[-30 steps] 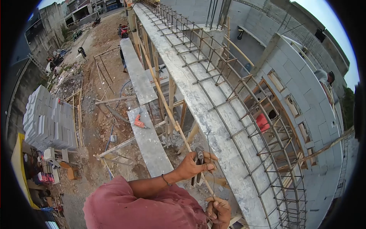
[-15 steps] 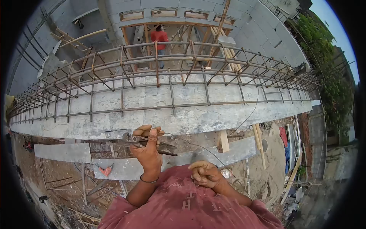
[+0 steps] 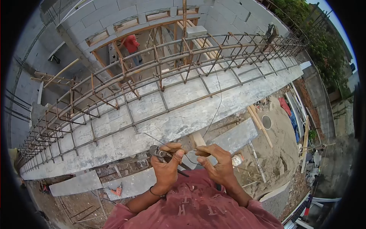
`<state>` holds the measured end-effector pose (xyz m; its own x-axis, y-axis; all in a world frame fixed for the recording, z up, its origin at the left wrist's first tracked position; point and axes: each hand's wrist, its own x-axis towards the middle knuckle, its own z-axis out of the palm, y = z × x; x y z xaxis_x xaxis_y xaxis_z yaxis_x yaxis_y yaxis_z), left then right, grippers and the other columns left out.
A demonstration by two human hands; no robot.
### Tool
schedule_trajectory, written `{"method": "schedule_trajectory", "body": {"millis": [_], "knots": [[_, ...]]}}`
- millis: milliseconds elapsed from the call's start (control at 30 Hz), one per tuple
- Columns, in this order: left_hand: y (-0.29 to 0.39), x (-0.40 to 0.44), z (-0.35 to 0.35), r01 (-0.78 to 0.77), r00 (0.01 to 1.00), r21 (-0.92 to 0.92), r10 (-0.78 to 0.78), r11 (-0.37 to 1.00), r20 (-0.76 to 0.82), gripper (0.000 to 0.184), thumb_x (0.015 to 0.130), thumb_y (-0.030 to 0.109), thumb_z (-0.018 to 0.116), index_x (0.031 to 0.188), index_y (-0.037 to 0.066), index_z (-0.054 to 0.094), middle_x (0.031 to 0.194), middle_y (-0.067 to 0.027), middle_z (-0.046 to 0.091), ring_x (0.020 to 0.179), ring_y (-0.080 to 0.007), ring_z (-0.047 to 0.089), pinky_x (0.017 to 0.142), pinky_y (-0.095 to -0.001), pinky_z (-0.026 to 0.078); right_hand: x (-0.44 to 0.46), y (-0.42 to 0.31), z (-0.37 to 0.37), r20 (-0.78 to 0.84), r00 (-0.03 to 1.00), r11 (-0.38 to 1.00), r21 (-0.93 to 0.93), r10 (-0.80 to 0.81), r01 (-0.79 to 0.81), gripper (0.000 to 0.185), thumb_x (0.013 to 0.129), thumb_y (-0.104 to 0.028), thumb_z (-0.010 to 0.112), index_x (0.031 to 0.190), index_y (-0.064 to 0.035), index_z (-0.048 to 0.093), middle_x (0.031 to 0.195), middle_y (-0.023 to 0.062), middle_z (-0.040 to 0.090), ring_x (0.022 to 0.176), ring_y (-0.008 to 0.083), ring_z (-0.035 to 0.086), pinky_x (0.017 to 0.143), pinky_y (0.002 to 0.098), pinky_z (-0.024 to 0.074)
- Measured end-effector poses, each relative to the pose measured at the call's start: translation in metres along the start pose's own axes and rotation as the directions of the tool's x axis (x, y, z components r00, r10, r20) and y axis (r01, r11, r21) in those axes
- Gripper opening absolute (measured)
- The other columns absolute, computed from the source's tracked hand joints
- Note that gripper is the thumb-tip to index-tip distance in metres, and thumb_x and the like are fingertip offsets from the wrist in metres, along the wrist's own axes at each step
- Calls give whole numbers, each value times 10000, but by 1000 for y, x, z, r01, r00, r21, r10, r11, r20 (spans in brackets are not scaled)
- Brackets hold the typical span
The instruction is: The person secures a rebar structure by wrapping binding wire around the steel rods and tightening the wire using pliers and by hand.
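My left hand (image 3: 167, 170) is closed around steel pincers (image 3: 155, 150), their jaws pointing up and left and their handles sticking out at lower right. A thin tie wire (image 3: 146, 135) runs from near the pincers past the fingers of my left hand. Close beside it, my right hand (image 3: 218, 165) pinches the wire between thumb and fingers. Both hands are over the near edge of a long grey board surface (image 3: 175, 124), in front of my chest. A rebar cage (image 3: 164, 86) lies along that surface, and another stretch of dark wire (image 3: 218, 108) hangs down from it.
Below are lower grey planks (image 3: 78, 182), a red power tool (image 3: 116, 190), a sand pile (image 3: 280, 141) and timber pieces (image 3: 261, 124). Beyond the cage stands a block wall (image 3: 228, 17) with a timber frame. A person in a red shirt (image 3: 131, 44) is behind it.
My right hand has moved up and forward and now pinches the wire near my left hand. The left hand with the pincers has shifted right and down, and my view has turned.
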<state>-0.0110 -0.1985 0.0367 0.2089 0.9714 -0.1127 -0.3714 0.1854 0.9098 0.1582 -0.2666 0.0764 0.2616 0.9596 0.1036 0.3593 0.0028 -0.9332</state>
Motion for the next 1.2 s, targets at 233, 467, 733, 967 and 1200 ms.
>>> {"method": "schedule_trajectory", "body": {"millis": [233,467,733,967,1200], "knots": [[-31,10,88,-70,997,139,75,988,-33,230,934,97,775,1090,-41,678,956,-84,732,834,-93,653,736,-246,534,19,47,-56,197,980,992,114,21,-44,302,942,-140,738,1202,7,692,928,165,741,797,243,741,711,338,562],[-74,33,180,113,989,198,-129,974,73,474,1049,384,600,1286,-25,625,918,-82,729,775,-90,645,657,-224,492,69,116,-203,22,998,936,346,56,-60,263,983,-154,707,1154,46,710,754,100,712,550,86,575,509,218,431],[-119,72,291,355,935,-8,-355,935,22,469,1110,372,426,1420,20,397,1074,-228,685,971,-300,735,875,-417,623,106,181,-352,-262,951,888,458,166,-28,233,997,-118,674,1153,54,685,706,70,678,496,42,460,461,200,353],[-118,131,359,396,897,-368,-440,841,-38,265,1130,272,354,1299,74,401,1509,-250,478,1409,-363,491,1086,-547,522,84,180,-397,-378,890,863,503,254,-33,245,992,-109,669,1152,77,665,690,93,663,469,51,439,446,196,338],[-109,209,373,228,887,-715,-444,661,-128,230,1115,217,413,1277,53,404,1468,-262,483,1384,-445,485,1113,-617,480,40,162,-403,-503,812,868,497,294,-7,252,978,-114,693,1137,80,662,680,88,655,458,54,439,436,194,334]]}}
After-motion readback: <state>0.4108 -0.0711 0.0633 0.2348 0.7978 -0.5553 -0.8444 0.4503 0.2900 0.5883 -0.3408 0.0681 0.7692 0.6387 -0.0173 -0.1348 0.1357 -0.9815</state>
